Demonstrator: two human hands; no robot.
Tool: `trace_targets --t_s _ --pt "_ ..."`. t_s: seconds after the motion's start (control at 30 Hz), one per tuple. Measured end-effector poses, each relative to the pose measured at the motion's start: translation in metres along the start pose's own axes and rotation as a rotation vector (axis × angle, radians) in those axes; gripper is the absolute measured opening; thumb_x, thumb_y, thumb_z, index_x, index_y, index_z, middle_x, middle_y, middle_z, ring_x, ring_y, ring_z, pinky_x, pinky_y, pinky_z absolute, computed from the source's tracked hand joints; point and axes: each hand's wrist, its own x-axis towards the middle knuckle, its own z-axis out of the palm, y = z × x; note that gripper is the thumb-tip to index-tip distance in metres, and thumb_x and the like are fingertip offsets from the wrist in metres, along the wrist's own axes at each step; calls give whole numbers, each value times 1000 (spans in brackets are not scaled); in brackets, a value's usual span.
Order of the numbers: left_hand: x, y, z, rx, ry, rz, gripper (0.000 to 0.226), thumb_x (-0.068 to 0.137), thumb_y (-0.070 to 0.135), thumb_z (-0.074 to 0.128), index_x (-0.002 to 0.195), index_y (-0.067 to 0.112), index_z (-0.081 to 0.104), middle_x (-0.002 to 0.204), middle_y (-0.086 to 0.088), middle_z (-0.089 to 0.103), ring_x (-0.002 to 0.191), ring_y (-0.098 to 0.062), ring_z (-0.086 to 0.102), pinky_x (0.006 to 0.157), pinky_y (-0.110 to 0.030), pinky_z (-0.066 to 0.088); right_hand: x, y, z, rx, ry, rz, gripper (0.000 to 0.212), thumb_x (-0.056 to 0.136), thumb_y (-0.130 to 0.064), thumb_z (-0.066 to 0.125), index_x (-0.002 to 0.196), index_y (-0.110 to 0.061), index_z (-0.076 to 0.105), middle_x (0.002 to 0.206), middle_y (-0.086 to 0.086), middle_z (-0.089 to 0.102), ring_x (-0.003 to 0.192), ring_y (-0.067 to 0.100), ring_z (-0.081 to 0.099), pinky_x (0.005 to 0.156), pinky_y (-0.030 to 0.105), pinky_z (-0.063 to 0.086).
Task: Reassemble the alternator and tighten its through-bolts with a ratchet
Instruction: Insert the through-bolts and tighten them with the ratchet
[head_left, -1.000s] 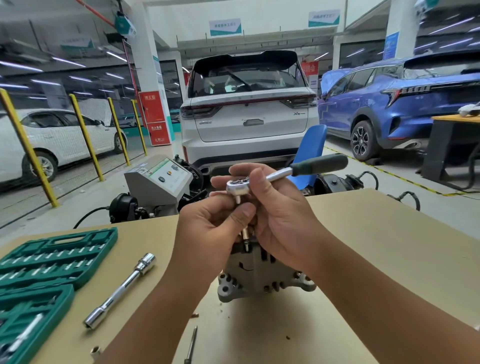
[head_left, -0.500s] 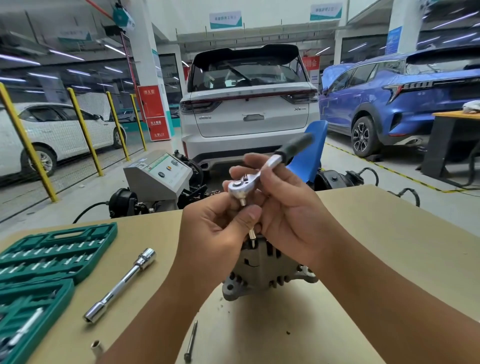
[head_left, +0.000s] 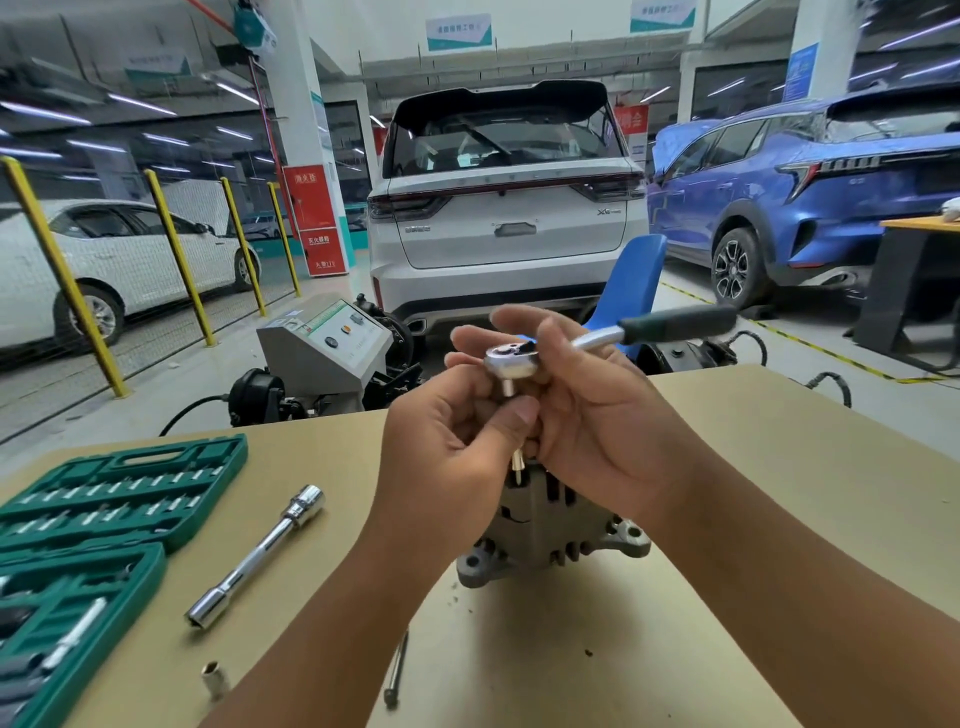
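While the alternator (head_left: 550, 525) stood mid-bench, the ratchet (head_left: 511, 361), gripped by the right hand (head_left: 597, 410), had been swung back rightward; its extension was pinched by the left hand (head_left: 457, 441), so tightening was judged underway.

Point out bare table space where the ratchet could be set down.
Bare table runs right of the alternator to the far edge. The left is crowded: green socket case, extension bar, loose socket, thin rod.
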Motion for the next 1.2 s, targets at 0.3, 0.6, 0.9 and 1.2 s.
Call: trace_targets --t_s 0.3,0.6,0.9,1.2 --pt "-2 2 -2 -12 18 12 13 90 21 72 100 20 80 85 -15 75 75 -46 68 66 -65 57 -2 5 1 -94 -68 -72 18 96 -12 66 112 -13 74 140 18 61 128 35 59 99 47 54" --pt "0 4 3 5 44 -17 13 87 26 76 97 22 82 82 -15 75 75 -50 66 65 -68 54 -4 1 4 -117 -66 -99 15 90 -13 71 105 -14 76 145 19 56 130 39 54 108 58 42" --pt "-1 3 4 53 59 2 11 89 32 74 90 24 81 72 -15 72 68 -50 62 57 -62 54 -3 0 6 -2 37 -42 17 99 -11 60 109 -11 73 140 22 59 121 35 61 102 48 50" --pt "-2 -1 3 6 99 -17 10 84 32 77 88 25 83 74 -20 72 72 -54 64 64 -68 56 1 5 3 105 103 -28 28 96 -31 67 115 -12 71 129 21 66 113 34 67 101 48 52"
